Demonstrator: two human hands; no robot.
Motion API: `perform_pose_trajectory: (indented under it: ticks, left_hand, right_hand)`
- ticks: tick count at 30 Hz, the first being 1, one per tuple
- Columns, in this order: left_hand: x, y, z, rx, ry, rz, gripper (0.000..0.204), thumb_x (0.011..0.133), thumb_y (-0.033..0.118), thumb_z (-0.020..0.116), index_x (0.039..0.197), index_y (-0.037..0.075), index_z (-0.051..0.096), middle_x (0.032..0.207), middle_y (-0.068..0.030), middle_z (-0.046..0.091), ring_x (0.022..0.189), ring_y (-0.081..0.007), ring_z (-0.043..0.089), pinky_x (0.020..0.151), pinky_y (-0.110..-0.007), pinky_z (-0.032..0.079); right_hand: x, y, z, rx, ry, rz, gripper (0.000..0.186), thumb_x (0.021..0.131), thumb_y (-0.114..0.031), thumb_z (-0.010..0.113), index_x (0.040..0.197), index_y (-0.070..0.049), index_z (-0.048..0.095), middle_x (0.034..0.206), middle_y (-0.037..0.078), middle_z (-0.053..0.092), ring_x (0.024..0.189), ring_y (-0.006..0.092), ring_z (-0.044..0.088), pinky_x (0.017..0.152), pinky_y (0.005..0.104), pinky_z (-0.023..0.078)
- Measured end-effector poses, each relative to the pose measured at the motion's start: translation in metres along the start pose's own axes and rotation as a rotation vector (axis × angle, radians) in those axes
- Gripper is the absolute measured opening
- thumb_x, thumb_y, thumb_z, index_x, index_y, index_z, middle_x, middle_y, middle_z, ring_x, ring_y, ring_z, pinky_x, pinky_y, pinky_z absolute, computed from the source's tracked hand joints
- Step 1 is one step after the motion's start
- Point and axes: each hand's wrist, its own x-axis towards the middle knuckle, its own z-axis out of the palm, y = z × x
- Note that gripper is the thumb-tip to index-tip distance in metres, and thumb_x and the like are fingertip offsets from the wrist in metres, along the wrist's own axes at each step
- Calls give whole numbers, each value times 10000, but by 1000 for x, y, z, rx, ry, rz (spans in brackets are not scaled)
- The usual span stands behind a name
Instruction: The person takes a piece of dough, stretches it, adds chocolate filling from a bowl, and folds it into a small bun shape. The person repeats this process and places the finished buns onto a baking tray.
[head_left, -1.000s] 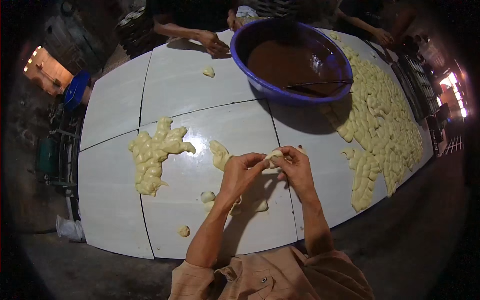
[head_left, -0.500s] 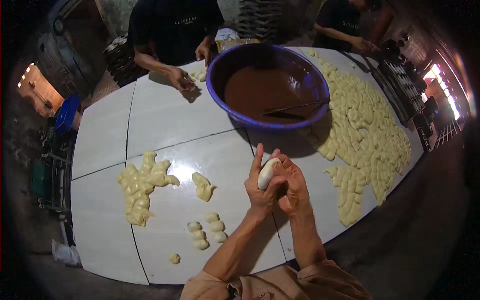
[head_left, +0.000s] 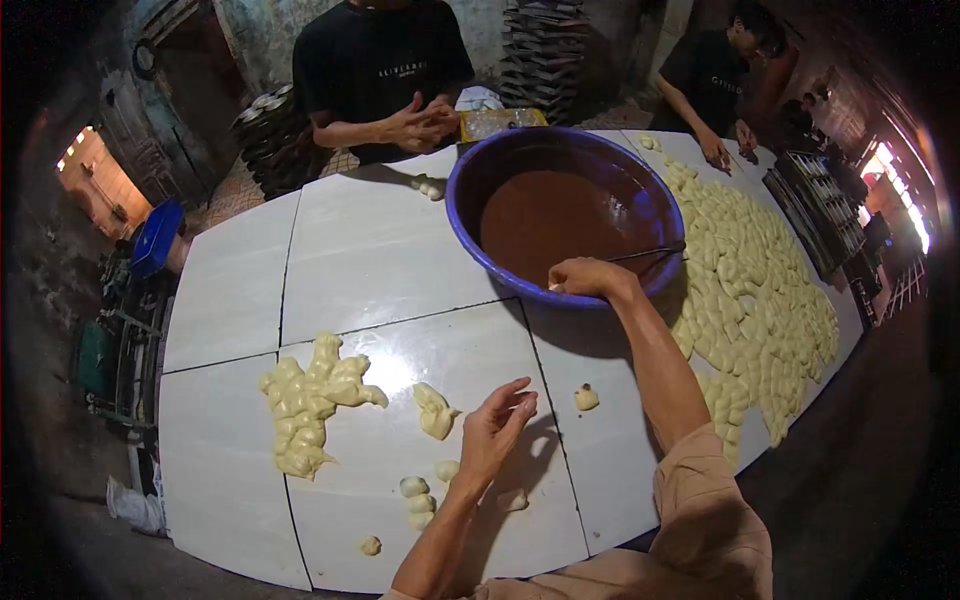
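Observation:
My right hand (head_left: 588,278) reaches to the near rim of a purple basin (head_left: 470,240) of brown paste (head_left: 545,220). Its fingers are bent together, with a small pale bit at their tips that I cannot make out. Over the table, my left hand (head_left: 497,432) is loosely curved, fingers apart, with nothing seen in it. Between my arms lies a small piece of dough (head_left: 587,398) with a brown spot. Beside my left forearm are another dough piece (head_left: 513,500) and several dough balls (head_left: 418,500), partly hidden. Just left of my left hand sits a torn lump of dough (head_left: 436,412).
A larger dough mass (head_left: 305,400) lies at left. Many shaped dough pieces (head_left: 745,270) cover the right side. A dark-handled tool (head_left: 665,249) leans in the basin. Two people stand across the white tiled table (head_left: 370,240), one behind a yellow tray (head_left: 500,122). Dark metal molds (head_left: 815,205) stand far right.
My hands were together around a smooth white dough piece; they have parted. The right went forward to the basin, the left back toward the dough balls. The person opposite drew their hands together.

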Motion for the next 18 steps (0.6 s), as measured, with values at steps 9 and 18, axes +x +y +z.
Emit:
perform_pose_trajectory:
  ticks: [9,18]
  left_hand:
    - [22,7,20,-228,-28,-5,515,996,352,596,1360,-4,521,1301,-133,601,1117,-215,633,911,-350,524]
    - [6,-7,16,-744,40,-102,322,979,268,631,1178,15,624,1052,-76,695,989,-182,671,954,-362,520]
  right_hand:
    - [-64,-71,-4,1407,146,-149,201,951,-261,661,967,-74,592,803,25,627,665,88,609,561,216,490]
    - [-126,-104,94,1570,267,-106,155,983,-232,573,1020,-82,561,944,8,627,850,77,604,676,224,495]
